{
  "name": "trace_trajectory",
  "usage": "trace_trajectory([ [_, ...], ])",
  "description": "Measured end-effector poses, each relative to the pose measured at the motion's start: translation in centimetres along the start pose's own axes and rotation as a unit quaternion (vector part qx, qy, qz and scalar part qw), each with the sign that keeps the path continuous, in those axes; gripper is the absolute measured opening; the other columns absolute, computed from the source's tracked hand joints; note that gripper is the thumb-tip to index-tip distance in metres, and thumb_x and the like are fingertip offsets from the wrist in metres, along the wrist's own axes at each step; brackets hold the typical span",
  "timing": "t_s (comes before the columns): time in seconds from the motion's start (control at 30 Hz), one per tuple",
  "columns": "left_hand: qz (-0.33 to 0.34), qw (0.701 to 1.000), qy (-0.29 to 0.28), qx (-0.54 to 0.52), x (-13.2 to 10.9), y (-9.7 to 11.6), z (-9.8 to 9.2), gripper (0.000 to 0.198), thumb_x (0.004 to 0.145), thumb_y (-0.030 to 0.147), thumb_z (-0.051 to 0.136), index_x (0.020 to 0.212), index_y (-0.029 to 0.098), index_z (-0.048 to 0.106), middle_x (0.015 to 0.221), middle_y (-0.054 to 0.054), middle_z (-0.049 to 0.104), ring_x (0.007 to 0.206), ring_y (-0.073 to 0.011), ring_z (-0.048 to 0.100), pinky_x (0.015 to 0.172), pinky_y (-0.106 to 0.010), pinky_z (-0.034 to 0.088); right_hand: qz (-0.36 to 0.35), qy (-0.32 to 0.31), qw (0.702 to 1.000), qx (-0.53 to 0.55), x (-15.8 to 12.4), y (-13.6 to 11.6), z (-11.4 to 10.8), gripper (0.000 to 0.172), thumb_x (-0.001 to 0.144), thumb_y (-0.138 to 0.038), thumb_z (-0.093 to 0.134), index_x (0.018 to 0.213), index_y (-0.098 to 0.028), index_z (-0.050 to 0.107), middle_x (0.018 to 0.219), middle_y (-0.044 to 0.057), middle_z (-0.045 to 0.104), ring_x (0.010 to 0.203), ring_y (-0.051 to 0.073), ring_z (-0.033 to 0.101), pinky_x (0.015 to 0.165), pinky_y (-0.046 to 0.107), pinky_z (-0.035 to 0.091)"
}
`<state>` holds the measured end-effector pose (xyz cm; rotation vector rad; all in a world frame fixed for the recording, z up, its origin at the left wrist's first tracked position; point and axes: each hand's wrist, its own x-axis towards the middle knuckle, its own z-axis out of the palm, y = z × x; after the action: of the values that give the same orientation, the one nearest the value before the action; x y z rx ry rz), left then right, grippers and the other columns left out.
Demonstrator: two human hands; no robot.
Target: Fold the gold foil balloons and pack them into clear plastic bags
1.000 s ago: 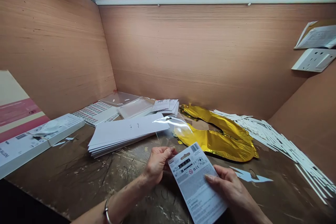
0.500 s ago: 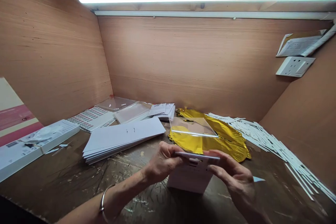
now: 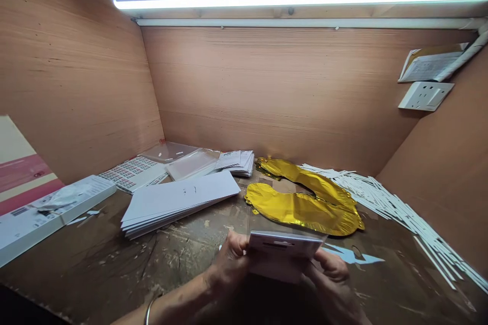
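Both of my hands hold a white card packet (image 3: 284, 245) low at the bottom of the view, its slotted top edge facing up and a clear plastic film (image 3: 286, 226) rising behind it. My left hand (image 3: 231, 261) grips its left side, and my right hand (image 3: 330, 278) grips its right side. The fingers partly hide the card's edges. Just beyond the packet lies a flat gold foil balloon (image 3: 305, 204), not touching it. To the left of my hands is a stack of white cards (image 3: 179, 202).
The scarred brown worktop (image 3: 183, 249) is walled by wooden panels. Clear bags (image 3: 192, 164), printed sheets (image 3: 133, 172) and a paper stack (image 3: 238, 162) lie at the back. A long white box (image 3: 49, 208) sits left; loose white strips (image 3: 396, 213) spread right.
The packet has turned from lying printed side up to standing with its top edge raised, its film no longer over the balloon. My hands have dropped lower, and the view has tilted slightly.
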<state>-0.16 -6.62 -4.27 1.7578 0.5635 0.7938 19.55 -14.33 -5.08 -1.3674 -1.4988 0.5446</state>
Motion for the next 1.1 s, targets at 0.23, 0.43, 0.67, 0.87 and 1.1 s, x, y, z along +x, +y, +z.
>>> trace_trajectory([
  [0.23,-0.003,1.000,0.003,0.029,-0.6,-1.3,0.4,0.018,0.068,0.032,0.065,0.081,0.021,0.070,0.091,-0.003,0.065,0.091,-0.0208,0.054,0.086,-0.030,0.037,0.042,-0.059,0.997,-0.015,-0.2,3.2,1.3,0.023,0.071,-0.038,0.058,0.060,-0.018,0.065,0.066,0.002,0.061,0.069,0.019,0.054,0.065,0.028,0.044],
  [0.43,-0.080,0.983,0.026,-0.165,-0.4,0.2,0.2,0.035,0.077,0.040,0.053,0.095,0.013,0.066,0.087,-0.007,0.065,0.083,-0.0228,0.058,0.075,-0.032,0.044,0.099,-0.022,0.993,0.053,0.1,1.3,0.4,0.024,0.069,-0.039,0.058,0.072,-0.018,0.069,0.072,0.005,0.063,0.077,0.024,0.056,0.068,0.031,0.045],
  [0.67,-0.088,0.987,0.049,-0.125,-0.3,-2.3,0.8,0.033,0.073,0.041,0.058,0.086,0.013,0.069,0.076,-0.004,0.066,0.081,-0.0216,0.057,0.073,-0.029,0.044,0.042,-0.059,0.996,0.053,0.5,2.3,0.5,0.022,0.075,-0.033,0.052,0.067,-0.019,0.068,0.066,0.001,0.059,0.066,0.017,0.051,0.063,0.026,0.041],
  [0.87,-0.128,0.978,0.073,-0.146,1.4,-2.8,0.6,0.037,0.068,0.042,0.061,0.090,0.012,0.063,0.079,-0.005,0.066,0.075,-0.0210,0.060,0.070,-0.030,0.047,0.112,-0.072,0.989,0.058,1.4,3.1,2.0,0.014,0.068,-0.029,0.057,0.066,-0.016,0.063,0.059,-0.004,0.057,0.058,0.013,0.049,0.054,0.021,0.037],
  [1.1,-0.181,0.912,0.147,0.336,0.9,-4.5,-2.1,0.074,0.068,0.055,0.052,0.124,0.009,0.036,0.097,-0.014,0.061,0.083,-0.0304,0.060,0.066,-0.041,0.047,0.116,0.062,0.959,-0.253,5.0,3.9,-4.8,0.025,0.074,-0.038,0.053,0.088,-0.019,0.061,0.078,0.000,0.062,0.071,0.013,0.055,0.065,0.021,0.040],
])
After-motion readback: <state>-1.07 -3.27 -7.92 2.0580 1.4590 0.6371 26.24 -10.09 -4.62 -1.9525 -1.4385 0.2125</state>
